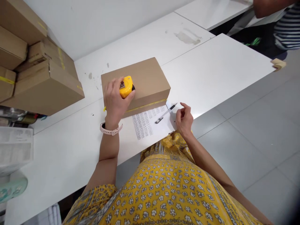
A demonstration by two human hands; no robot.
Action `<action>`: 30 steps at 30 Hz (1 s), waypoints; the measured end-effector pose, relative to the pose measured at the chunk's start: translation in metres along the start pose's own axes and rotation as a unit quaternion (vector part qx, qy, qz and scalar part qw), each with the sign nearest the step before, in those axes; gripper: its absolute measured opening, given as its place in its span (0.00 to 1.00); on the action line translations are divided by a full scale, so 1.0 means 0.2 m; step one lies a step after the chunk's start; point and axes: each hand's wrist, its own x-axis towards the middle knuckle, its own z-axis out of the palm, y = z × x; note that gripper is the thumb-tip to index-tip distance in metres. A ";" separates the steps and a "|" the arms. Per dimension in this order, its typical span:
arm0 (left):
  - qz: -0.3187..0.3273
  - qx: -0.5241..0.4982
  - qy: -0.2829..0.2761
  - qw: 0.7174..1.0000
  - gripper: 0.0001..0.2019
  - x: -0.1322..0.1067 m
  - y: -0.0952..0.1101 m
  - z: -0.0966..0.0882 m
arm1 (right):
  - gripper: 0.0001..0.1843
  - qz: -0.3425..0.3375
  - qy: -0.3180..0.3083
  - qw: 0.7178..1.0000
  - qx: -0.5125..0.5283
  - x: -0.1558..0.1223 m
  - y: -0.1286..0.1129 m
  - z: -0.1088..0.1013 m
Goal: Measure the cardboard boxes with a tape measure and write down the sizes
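Note:
My left hand (115,97) is closed around a yellow tape measure (127,87) with a black part at its side, held over the top of a brown cardboard box (146,75). A yellow strip (150,103) runs along the box's near side. Under the box's front edge lies a printed sheet (142,125) covered in rows of small marks. A clear pen with black ends (164,116) rests across the paper. Just right of the pen, my right hand (185,120) hovers by the table edge, loosely curled, index finger apart from the thumb, holding nothing visible.
Cardboard boxes (47,84) are stacked at the left against the wall. A white container (16,147) and a teal bottle (14,189) stand at the left edge. The white table (225,59) stretches right, with a broken corner. Another person's arm (269,7) shows at top right.

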 end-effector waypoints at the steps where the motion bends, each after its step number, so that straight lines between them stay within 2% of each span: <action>1: 0.003 -0.034 -0.004 0.999 0.25 0.01 0.01 -0.02 | 0.18 -0.002 0.028 0.999 0.037 0.01 -0.05 -0.03; 3: 0.012 -0.135 -0.037 0.990 0.24 0.01 0.05 -0.08 | 0.13 -0.019 0.066 0.993 0.093 0.05 -0.20 -0.10; 4: 0.017 -0.190 -0.061 0.980 0.25 0.01 0.07 -0.11 | 0.10 -0.031 0.072 0.990 0.120 0.09 -0.29 -0.13; 5: 0.026 -0.237 -0.080 0.968 0.26 0.01 0.10 -0.13 | 0.08 -0.041 0.052 0.986 0.154 0.13 -0.38 -0.16; 7: 0.044 -0.295 -0.101 0.949 0.29 0.00 0.14 -0.17 | 0.10 -0.042 -0.062 0.970 0.232 0.22 -0.55 -0.17; 9: 0.054 -0.316 -0.099 0.942 0.31 -0.01 0.16 -0.19 | 0.11 -0.034 -0.189 0.935 0.298 0.30 -0.67 -0.15; 10: 0.056 -0.320 -0.093 0.941 0.31 -0.02 0.16 -0.19 | 0.12 -0.025 -0.230 0.917 0.324 0.32 -0.71 -0.14; 13: 0.062 -0.322 -0.070 0.942 0.31 -0.02 0.12 -0.20 | 0.14 0.007 -0.292 0.882 0.370 0.36 -0.79 -0.08; 18: 0.077 -0.307 -0.063 0.946 0.31 -0.02 0.05 -0.24 | 0.25 0.021 -0.372 0.863 0.341 0.36 -0.91 0.01; 21: 0.080 -0.314 -0.052 0.945 0.32 0.00 -0.01 -0.26 | 0.28 -0.009 -0.360 0.871 0.334 0.42 -0.94 0.10; 24: 0.038 -0.319 -0.006 0.947 0.34 0.05 -0.15 -0.28 | 0.28 -0.018 -0.283 0.901 0.329 0.60 -0.87 0.18; 27: -0.063 -0.319 0.080 0.942 0.37 0.10 -0.37 -0.31 | 0.28 0.006 -0.231 0.919 0.320 0.86 -0.74 0.19; 30: -0.193 -0.299 0.144 0.923 0.32 0.13 -0.56 -0.33 | 0.29 0.042 -0.198 0.936 0.287 1.03 -0.61 0.16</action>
